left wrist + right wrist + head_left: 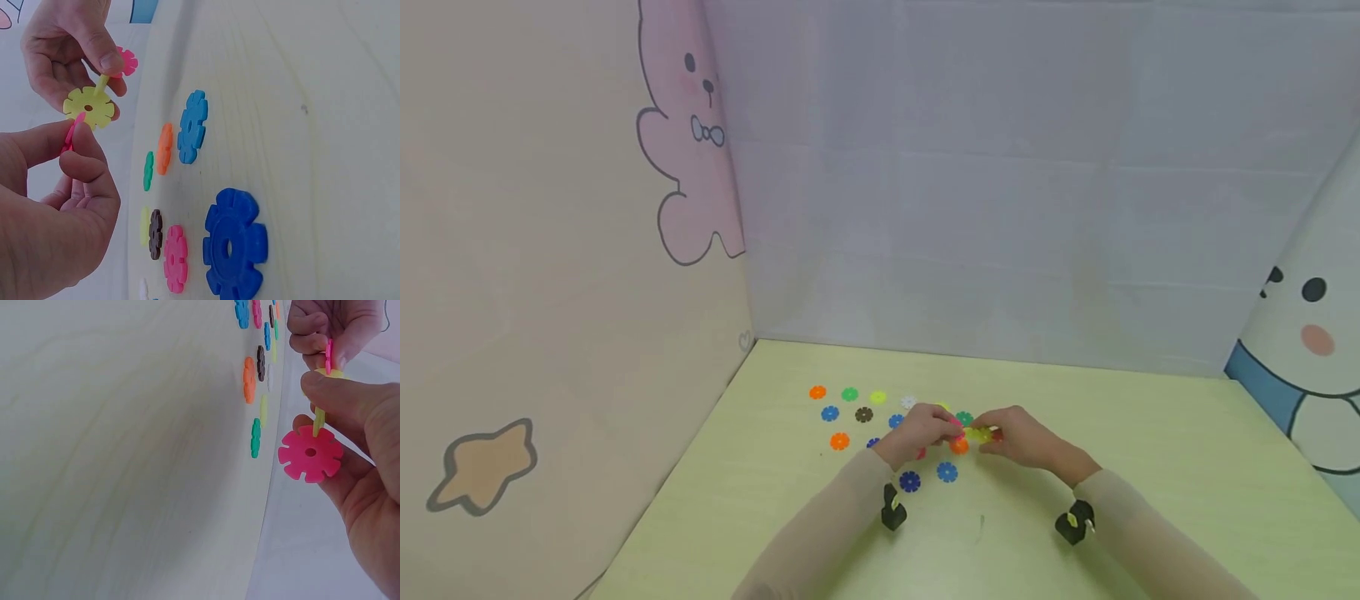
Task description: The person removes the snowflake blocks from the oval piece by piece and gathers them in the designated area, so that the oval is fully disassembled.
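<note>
My left hand [921, 432] pinches a pink notched flower disc [70, 139] between thumb and forefinger. Facing it, my right hand [1022, 437] grips a short chain of joined discs. That chain has a yellow disc [89, 107] at the end toward the left hand, a second yellow disc [319, 422] seen edge-on, and a pink disc [310, 454] at the far end. The left hand's pink disc stands edge-on right at the rim of the near yellow disc, overlapping it in the left wrist view. Both hands are held over the table, with fingers partly covering the chain.
Loose notched discs lie spread on the pale table [737, 508], mostly left of and under the hands. Among them are orange [839, 442], brown [864, 414], green [849, 394], dark blue [910, 482] and light blue [947, 472] ones. A curtain [1000, 183] hangs behind.
</note>
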`<action>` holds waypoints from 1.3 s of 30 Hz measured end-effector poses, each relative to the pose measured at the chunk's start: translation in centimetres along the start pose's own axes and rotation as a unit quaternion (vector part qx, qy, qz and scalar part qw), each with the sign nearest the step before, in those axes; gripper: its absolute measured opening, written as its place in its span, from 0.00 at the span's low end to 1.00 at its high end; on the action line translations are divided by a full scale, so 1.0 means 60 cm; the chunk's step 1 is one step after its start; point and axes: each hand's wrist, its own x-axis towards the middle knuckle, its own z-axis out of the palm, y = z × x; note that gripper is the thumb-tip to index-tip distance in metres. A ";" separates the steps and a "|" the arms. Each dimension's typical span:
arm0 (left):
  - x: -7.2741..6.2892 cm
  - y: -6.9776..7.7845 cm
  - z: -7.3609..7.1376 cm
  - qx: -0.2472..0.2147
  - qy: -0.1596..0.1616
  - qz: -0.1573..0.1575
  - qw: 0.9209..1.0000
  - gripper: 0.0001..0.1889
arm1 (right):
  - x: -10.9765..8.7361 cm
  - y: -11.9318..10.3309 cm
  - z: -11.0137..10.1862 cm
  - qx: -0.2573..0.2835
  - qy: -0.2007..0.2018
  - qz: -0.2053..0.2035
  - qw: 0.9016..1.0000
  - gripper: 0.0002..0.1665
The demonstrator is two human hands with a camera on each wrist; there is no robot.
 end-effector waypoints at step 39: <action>-0.011 0.015 0.040 0.175 -0.063 0.035 0.982 0.12 | -0.043 0.057 -0.017 0.005 0.016 0.071 0.997 0.15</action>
